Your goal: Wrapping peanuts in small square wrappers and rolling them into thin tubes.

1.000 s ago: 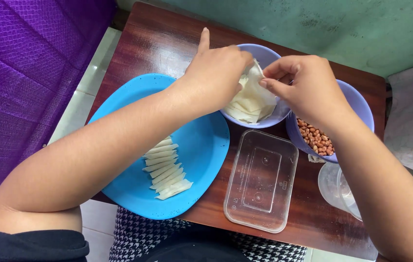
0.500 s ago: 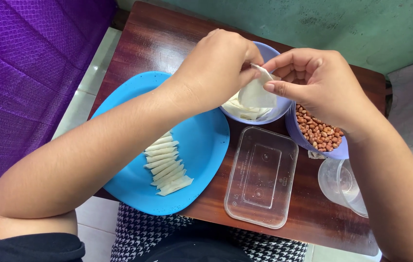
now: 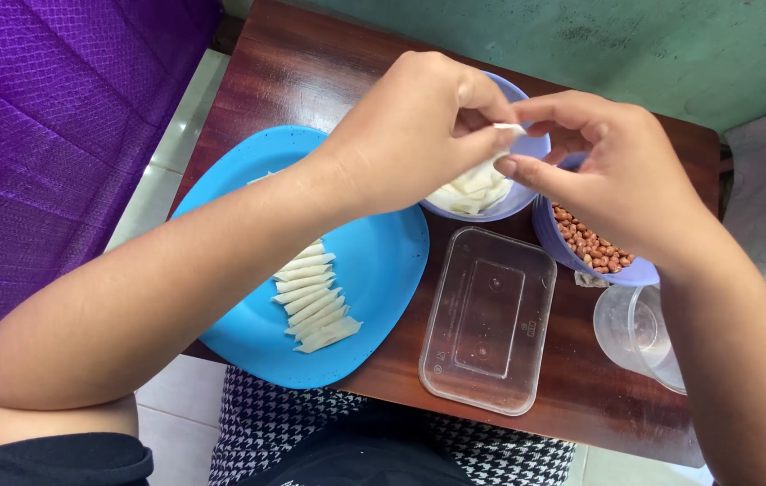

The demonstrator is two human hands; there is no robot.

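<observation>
Nearest me, the clear tub sits at the table's front edge beside the blue plate, where a row of rolled wrappers lies. A second ago my fingers were down in the wrapper bowl; now my left hand and right hand have lifted 1 thin wrapper above it, each pinching an edge. The bowl of peanuts touches my right wrist; bare plate lies open leftward.

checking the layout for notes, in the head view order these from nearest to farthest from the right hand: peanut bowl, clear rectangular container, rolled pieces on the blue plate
1. peanut bowl, directly under the right hand.
2. clear rectangular container, below it toward the person.
3. rolled pieces, far left on the blue plate.
</observation>
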